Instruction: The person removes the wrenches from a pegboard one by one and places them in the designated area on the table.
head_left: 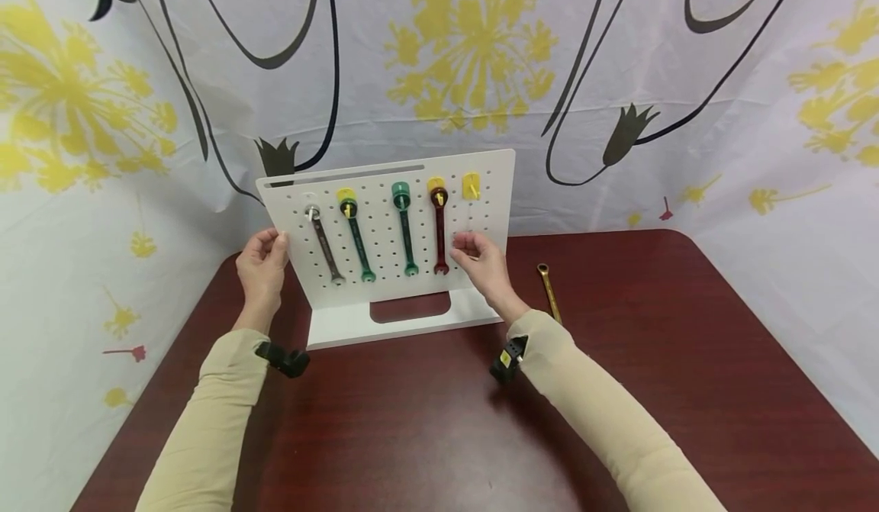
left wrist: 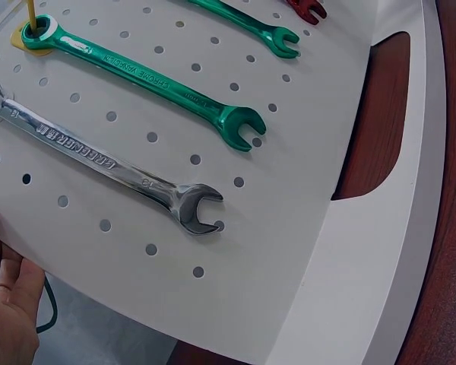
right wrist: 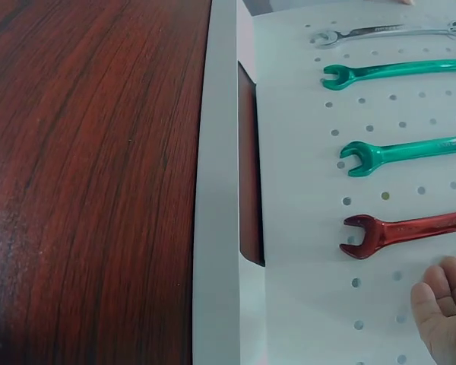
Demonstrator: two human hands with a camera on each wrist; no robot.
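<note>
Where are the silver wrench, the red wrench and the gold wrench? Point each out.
silver wrench (left wrist: 99, 156), left wrist view, mid-shaft.
red wrench (right wrist: 414, 227), right wrist view, shaft near the open jaw.
gold wrench (head_left: 548, 289), head view, shaft, lying on the table.

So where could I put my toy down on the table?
The dark red table is bare in front of the white pegboard, between the sleeves, and right of the gold wrench. Crowded: the pegboard's base, where the left hand and right hand touch it.

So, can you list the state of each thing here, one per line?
pegboard: upright on the table, held at both sides
silver wrench: hanging, tilted
two green wrenches: hanging
red wrench: hanging
yellow hook: empty
gold wrench: lying on the table
left hand: grips the board's edge
right hand: touches the board
</note>
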